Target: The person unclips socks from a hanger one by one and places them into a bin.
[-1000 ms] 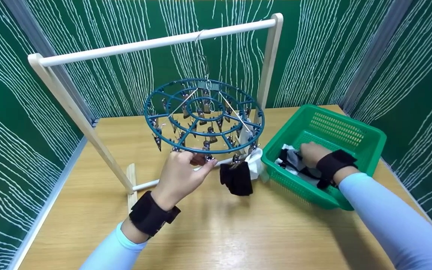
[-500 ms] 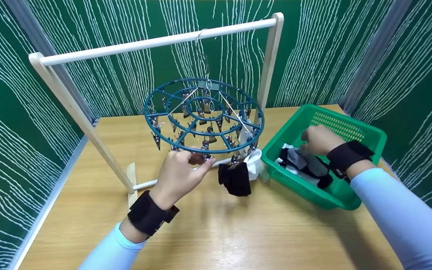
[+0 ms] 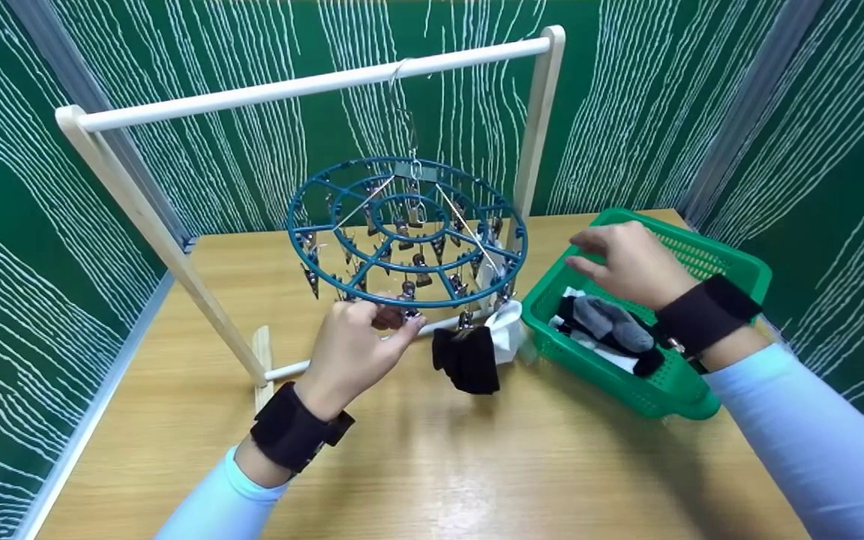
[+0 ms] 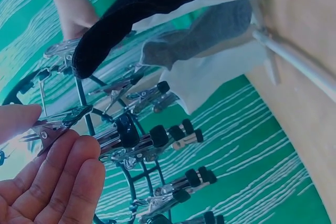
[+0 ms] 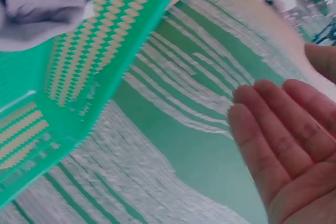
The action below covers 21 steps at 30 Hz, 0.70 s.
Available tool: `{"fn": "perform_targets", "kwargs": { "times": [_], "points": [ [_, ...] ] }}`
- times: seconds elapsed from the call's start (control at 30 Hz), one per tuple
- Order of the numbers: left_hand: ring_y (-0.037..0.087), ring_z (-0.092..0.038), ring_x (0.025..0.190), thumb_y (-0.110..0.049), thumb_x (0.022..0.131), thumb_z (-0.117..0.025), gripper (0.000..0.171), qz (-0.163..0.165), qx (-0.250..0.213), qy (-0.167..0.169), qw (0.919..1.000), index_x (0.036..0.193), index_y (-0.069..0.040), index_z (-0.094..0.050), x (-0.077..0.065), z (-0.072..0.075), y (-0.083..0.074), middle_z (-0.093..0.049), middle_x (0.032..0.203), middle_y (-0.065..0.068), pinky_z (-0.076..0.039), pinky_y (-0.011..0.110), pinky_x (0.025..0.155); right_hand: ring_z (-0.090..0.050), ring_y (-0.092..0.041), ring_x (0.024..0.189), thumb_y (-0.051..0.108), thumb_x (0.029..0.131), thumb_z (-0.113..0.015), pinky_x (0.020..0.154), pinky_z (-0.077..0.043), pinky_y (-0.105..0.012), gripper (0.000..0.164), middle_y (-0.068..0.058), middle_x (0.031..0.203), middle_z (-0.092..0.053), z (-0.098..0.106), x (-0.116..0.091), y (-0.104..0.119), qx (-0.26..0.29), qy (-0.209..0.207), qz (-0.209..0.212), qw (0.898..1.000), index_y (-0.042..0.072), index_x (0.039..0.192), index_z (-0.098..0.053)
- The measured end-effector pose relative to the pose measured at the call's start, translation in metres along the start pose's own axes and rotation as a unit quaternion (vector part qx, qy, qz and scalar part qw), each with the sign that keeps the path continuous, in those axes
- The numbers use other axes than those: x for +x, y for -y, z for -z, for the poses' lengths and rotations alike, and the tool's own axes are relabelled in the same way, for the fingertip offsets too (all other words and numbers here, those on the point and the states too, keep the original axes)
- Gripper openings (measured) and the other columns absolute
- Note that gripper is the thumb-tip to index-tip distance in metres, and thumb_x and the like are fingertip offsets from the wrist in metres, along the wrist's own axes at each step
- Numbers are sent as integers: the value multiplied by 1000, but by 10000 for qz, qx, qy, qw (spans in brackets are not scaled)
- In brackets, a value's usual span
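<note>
Beneath both hands lies a wood-grained tabletop (image 3: 477,465). A wooden stand (image 3: 312,86) rises beyond the left hand. Below the right hand sits a green basket (image 3: 604,382), and in it, under the palm, grey, black and white socks (image 3: 612,322). Just above the left hand's fingertips hangs a round clip hanger (image 3: 398,267), suspended from the stand's bar. Right hand (image 3: 638,262): raised over the basket, fingers extended, thumb apart, gripping nothing. Left hand (image 3: 357,345): thumb and fingers pinching one metal clip (image 4: 55,127) at the hanger's near rim. Immediately right of it hang a black sock (image 3: 469,360) and, behind, a white sock (image 3: 507,326).
</note>
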<state>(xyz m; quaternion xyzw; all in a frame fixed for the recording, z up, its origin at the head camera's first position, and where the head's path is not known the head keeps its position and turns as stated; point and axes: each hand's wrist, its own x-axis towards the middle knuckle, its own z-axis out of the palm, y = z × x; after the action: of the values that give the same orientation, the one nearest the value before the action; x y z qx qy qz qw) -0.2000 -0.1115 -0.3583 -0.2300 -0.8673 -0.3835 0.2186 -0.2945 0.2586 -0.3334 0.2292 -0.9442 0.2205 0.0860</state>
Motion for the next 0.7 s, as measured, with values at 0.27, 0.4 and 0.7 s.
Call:
{"fn": "perform_targets", "kwargs": {
  "times": [0.27, 0.4, 0.7],
  "points": [
    [22, -80, 76, -16, 96, -84, 13, 10, -19, -11, 10000, 93, -3, -83, 0, 0, 2, -82, 82, 8, -66, 42, 74, -75, -43, 116, 17, 97, -84, 101, -61, -59, 43, -25, 131, -76, -12, 1, 30, -309, -724, 1342, 9878, -3, 134, -72],
    [21, -80, 76, -17, 96, -84, 13, 11, 8, -12, 10000, 93, -4, -83, 0, 1, 2, -82, 83, 8, -66, 41, 75, -71, -42, 127, 14, 94, -87, 106, -60, -56, 51, -24, 140, -71, -19, 5, 39, -435, -910, 1865, 9773, -1, 140, -69],
    [25, -80, 78, -19, 96, -85, 15, 74, 81, 21, 9999, 95, -3, -84, -1, 4, 0, -83, 84, 8, -65, 43, 78, -65, -44, 137, 3, 94, -84, 112, -55, -60, 45, -24, 141, -71, -27, 9, 45, -383, -871, 2349, 9674, -2, 137, -72]
  ]
}}
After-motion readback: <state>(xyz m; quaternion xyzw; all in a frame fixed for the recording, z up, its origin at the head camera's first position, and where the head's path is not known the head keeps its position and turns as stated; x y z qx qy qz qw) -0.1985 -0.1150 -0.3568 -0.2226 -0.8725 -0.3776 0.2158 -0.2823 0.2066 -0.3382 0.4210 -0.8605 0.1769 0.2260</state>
